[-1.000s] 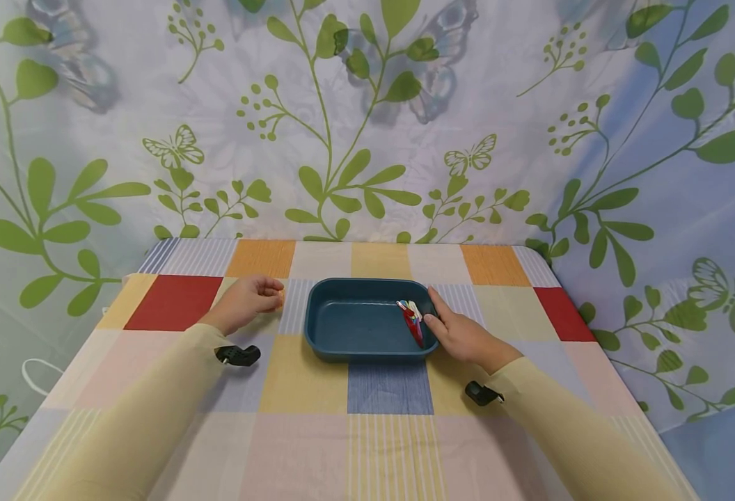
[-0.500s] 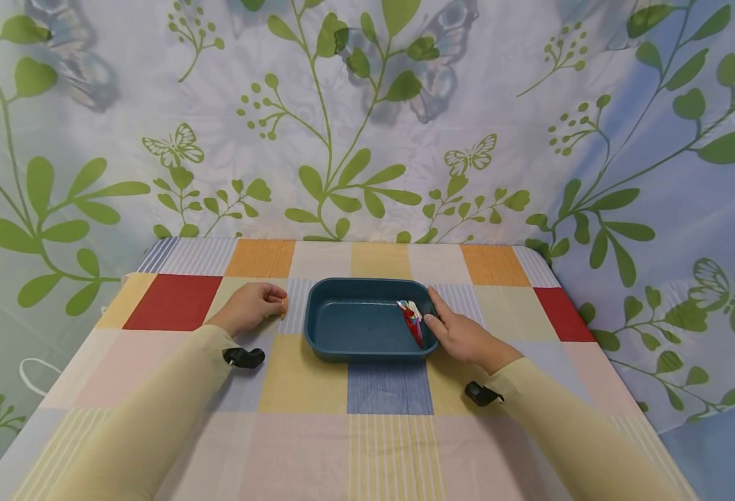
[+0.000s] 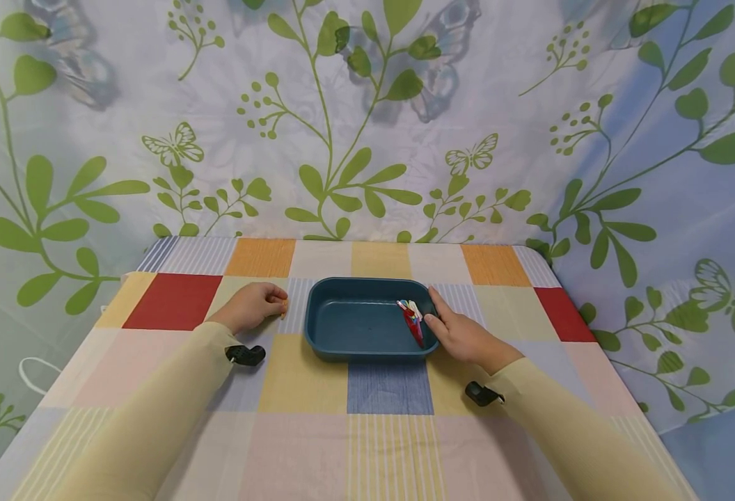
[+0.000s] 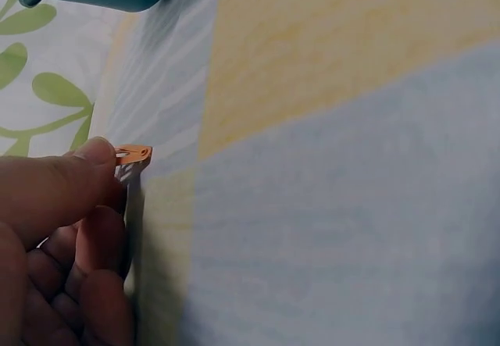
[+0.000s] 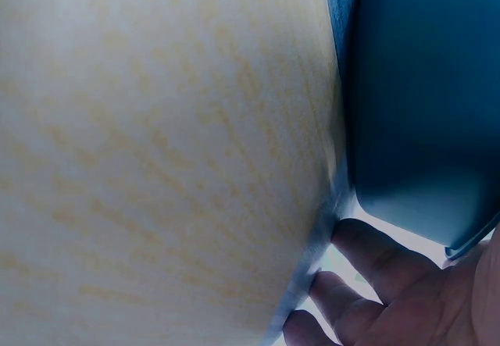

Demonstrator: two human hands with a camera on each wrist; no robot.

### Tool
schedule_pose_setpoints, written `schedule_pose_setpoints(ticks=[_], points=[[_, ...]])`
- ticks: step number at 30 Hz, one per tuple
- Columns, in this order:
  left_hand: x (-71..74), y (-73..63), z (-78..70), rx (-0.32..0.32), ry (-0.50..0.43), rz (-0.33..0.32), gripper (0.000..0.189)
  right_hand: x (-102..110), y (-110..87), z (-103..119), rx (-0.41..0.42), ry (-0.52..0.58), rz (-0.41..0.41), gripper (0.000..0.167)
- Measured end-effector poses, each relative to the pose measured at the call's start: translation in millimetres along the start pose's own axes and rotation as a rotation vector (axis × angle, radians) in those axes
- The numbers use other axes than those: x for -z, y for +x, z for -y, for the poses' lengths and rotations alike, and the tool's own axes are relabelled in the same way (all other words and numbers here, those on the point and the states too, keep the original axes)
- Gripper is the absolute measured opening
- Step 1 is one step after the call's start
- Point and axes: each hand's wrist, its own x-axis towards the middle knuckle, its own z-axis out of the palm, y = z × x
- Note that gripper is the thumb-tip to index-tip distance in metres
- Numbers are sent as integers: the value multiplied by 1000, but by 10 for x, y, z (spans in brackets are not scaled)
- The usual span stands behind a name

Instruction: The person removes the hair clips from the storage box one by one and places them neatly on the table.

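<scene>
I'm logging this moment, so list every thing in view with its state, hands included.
Blue container, upright, mostly empty.
Colourful pieces, heaped inside at the container's right end.
Orange clip, outside the container, pinched; snapped or open, cannot tell.
Left hand, pinching the orange clip.
Right hand, holding the container's right end.
Patchwork cloth, spread beneath the container.

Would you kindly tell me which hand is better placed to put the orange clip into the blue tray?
Probably the left hand: it pinches the orange clip beside the blue tray, while the right hand holds the tray's opposite end.
</scene>
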Motion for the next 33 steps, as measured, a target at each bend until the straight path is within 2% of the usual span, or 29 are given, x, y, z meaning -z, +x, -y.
schedule_pose_setpoints(ticks=[6,16,23,29,33], points=[[7,-4,-1,-4,-1,24,29,0,0,3,-9,2,5,74],[48,-8,-14,-91,66,97,44,2,-2,10,-5,-3,0,74],[9,-12,-10,-61,73,78,41,-6,1,-6,-8,-1,2,74],[0,-57,-65,-21,68,72,42,-10,1,-15,-3,-2,0,74],[-9,-64,-80,-16,72,62,41,-10,-1,-15,-2,-2,-3,74]])
